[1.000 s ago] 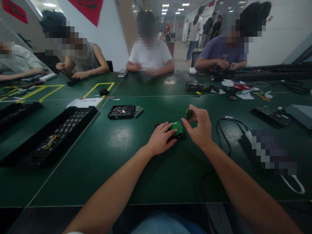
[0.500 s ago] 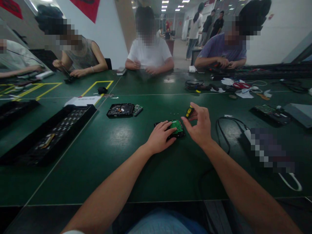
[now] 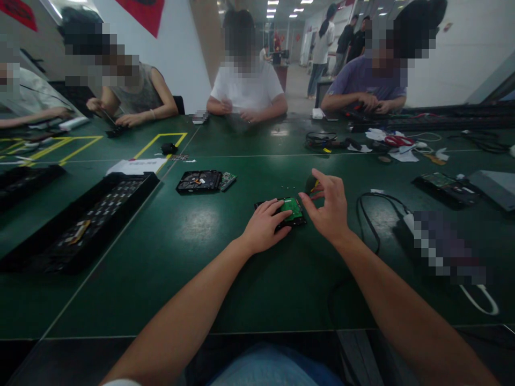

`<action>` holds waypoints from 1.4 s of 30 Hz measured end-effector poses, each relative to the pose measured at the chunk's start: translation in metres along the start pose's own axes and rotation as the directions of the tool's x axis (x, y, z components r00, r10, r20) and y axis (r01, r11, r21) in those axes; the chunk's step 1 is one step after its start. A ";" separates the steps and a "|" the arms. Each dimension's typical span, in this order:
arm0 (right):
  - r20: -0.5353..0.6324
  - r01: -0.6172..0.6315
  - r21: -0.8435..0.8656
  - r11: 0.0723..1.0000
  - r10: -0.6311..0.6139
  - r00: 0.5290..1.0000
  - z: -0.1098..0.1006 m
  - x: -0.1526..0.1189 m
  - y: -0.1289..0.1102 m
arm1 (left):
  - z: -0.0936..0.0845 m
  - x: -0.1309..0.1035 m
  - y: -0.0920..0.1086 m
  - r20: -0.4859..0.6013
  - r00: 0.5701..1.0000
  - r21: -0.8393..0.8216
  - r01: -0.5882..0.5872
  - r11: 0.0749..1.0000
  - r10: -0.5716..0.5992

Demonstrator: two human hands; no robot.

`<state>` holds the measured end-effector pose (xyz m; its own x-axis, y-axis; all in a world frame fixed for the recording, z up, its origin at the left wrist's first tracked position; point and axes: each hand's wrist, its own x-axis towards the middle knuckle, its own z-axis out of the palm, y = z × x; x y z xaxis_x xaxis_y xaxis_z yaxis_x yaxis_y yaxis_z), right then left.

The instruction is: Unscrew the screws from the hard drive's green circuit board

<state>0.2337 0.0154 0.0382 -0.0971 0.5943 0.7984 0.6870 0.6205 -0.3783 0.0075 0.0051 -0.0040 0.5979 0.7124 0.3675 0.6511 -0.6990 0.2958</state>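
Observation:
A hard drive with a green circuit board (image 3: pixel 295 208) lies on the green table. My left hand (image 3: pixel 265 225) rests over its left part, fingers spread across the board. Just right of the drive, my right hand (image 3: pixel 328 206) holds a black and yellow screwdriver handle (image 3: pixel 311 184) between thumb and fingers. The tool's lower end cannot be made out. Tiny pale specks, perhaps screws (image 3: pixel 287 187), lie behind the drive. Another drive (image 3: pixel 199 182) sits to the left, with a loose circuit board (image 3: pixel 228 181) beside it.
A long black tray (image 3: pixel 86 225) stands at the left. On the right are a cable (image 3: pixel 368 217), a pixelated device (image 3: pixel 446 244), another drive (image 3: pixel 446 188) and a grey box (image 3: pixel 497 187). Several people sit across the table; cables and scraps lie at the back right.
The handle in my right hand has turned, with less of its yellow marking showing. My left hand has stayed on the drive.

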 end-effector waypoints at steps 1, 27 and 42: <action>0.001 -0.003 -0.003 1.000 0.003 1.000 0.000 0.000 0.000 | 0.000 0.000 0.000 -0.001 1.000 0.000 0.001 1.000 -0.001; -0.033 -0.033 0.001 0.999 0.033 0.999 0.003 -0.002 0.001 | 0.004 0.000 0.001 -0.044 0.996 0.022 0.083 0.996 -0.082; -0.042 -0.022 -0.022 1.000 0.022 0.999 0.001 0.000 -0.002 | 0.005 -0.001 0.002 -0.043 0.994 0.024 0.098 0.995 -0.097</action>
<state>0.2317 0.0143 0.0387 -0.0517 0.5853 0.8092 0.7044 0.5957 -0.3859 0.0105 0.0034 -0.0083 0.5117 0.7732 0.3745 0.7172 -0.6245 0.3092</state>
